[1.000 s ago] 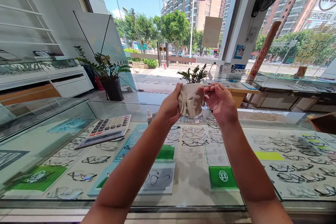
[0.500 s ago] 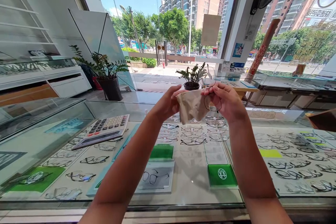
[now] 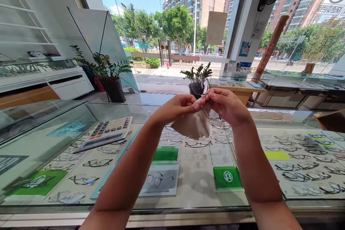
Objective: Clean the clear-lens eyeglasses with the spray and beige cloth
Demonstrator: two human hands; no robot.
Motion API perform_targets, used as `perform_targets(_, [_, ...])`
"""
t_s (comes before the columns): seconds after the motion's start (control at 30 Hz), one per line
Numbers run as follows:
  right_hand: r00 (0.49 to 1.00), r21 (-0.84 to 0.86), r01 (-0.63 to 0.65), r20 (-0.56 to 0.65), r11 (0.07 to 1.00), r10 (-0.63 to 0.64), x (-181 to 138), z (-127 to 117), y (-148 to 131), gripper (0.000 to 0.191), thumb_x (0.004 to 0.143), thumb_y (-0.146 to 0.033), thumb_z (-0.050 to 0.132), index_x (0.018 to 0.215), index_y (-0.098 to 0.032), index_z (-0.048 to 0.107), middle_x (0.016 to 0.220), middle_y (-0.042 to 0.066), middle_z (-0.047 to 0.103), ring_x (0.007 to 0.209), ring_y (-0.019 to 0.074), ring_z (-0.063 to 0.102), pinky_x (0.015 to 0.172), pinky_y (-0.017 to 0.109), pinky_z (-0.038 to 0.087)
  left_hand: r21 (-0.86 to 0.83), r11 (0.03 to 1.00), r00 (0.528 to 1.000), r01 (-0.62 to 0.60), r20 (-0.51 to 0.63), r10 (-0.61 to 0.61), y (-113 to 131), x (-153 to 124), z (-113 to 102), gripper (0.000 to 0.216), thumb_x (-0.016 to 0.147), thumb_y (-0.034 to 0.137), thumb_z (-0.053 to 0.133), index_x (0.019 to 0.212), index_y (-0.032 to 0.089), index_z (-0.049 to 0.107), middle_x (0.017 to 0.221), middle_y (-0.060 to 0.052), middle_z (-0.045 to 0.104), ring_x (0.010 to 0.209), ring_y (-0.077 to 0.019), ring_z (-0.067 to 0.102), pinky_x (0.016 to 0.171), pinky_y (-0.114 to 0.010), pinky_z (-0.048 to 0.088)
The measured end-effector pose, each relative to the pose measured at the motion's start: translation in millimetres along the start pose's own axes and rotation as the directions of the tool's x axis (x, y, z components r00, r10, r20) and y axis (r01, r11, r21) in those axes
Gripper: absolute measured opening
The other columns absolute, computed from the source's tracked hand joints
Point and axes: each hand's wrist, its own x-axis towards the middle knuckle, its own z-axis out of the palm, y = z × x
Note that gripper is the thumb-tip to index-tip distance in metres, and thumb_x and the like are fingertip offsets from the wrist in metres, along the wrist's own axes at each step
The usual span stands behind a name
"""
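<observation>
Both of my hands are raised above a glass display counter (image 3: pixel 196 190). My left hand (image 3: pixel 175 108) pinches a beige cleaning cloth (image 3: pixel 192 125), which hangs down below my fingers. My right hand (image 3: pixel 229 107) is closed on a pair of thin black wire-framed glasses (image 3: pixel 212 109), one round lens showing beside the thumb. The fingertips of the two hands meet at the glasses, with the cloth between them.
A calculator (image 3: pixel 106 133) lies on the counter at the left. Under the glass are several rows of eyeglass frames (image 3: pixel 302 165) and green signs (image 3: pixel 228 178). Potted plants (image 3: pixel 107 73) stand behind the counter, and another glass case (image 3: pixel 32 122) runs along the left.
My hands have come lower and closer together. The cloth, first bunched up against the lens, now hangs loose beneath my fingers. The glasses have tilted down in my right hand.
</observation>
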Motion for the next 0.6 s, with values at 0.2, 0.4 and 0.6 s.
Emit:
perform_targets(0.2, [1.000, -0.029, -0.008, -0.006, 1.000, 0.007, 1, 6, 2, 0.016, 0.094, -0.038, 0.076, 0.087, -0.025, 0.082, 0.092, 0.004, 0.079, 0.089, 0.0183, 0.071, 0.091, 0.034, 0.057, 0.037, 0.999, 0.999, 0.005, 0.037, -0.006, -1, 1, 2, 0.037, 0.086, 0.046, 0.082, 0.083, 0.015, 0.062, 0.080, -0.001, 0.058, 0.072, -0.0110, 0.051, 0.064, -0.024, 0.039])
perform_targets(0.4, [0.949, 0.002, 0.085, -0.305, 0.996, -0.081, 7, 6, 4, 0.012, 0.086, -0.036, 0.080, 0.079, -0.026, 0.081, 0.090, 0.003, 0.079, 0.096, 0.0179, 0.071, 0.098, 0.032, 0.056, -0.117, 0.993, 0.989, 0.000, -0.149, -0.017, -10, 10, 9, 0.028, 0.079, 0.034, 0.082, 0.089, 0.020, 0.060, 0.081, -0.001, 0.062, 0.068, -0.0111, 0.055, 0.062, -0.024, 0.041])
perform_targets(0.6, [0.885, 0.021, 0.111, -0.457, 0.994, -0.089, 14, 2, 15, 0.014, 0.083, -0.037, 0.078, 0.078, -0.024, 0.081, 0.089, 0.004, 0.078, 0.090, 0.0171, 0.069, 0.089, 0.032, 0.057, -0.118, 0.988, 0.918, -0.100, -0.393, 0.046, -16, 19, 15, 0.026, 0.084, 0.038, 0.075, 0.086, 0.021, 0.055, 0.071, 0.003, 0.054, 0.058, -0.0081, 0.046, 0.053, -0.021, 0.034])
